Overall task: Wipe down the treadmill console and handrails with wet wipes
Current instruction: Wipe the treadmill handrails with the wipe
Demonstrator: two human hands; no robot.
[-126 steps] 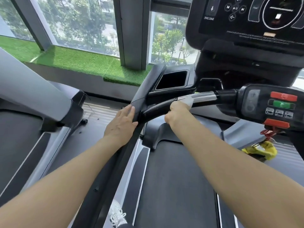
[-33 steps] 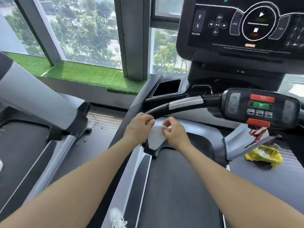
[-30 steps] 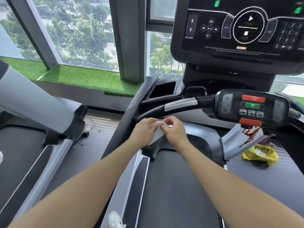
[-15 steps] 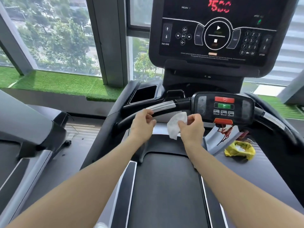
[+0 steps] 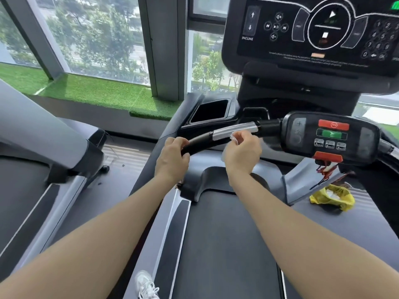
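1. Windows (image 5: 90, 37) and an artificial-grass ledge (image 5: 97, 93) are lying behind the treadmill belt (image 5: 226, 244).
2. The left hand (image 5: 172, 158) is curling loosely beside the curved handrail (image 5: 203, 142); whether it is gripping, I cannot tell.
3. The right hand (image 5: 243, 153) is pinching a crumpled wet wipe (image 5: 234, 139) just beside the handrail's silver sensor strip (image 5: 233, 130).
4. The console (image 5: 313, 33) is standing above the control pod (image 5: 330, 134).
5. A yellow wipe packet (image 5: 332, 197) is lying near the belt's front right corner.

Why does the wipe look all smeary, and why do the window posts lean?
Head view: the wet wipe pinched in the right hand is smeared by motion blur; the left hand on the handrail looks sharper; the wide-angle lens tilts the window posts; bright daylight comes through the glass.
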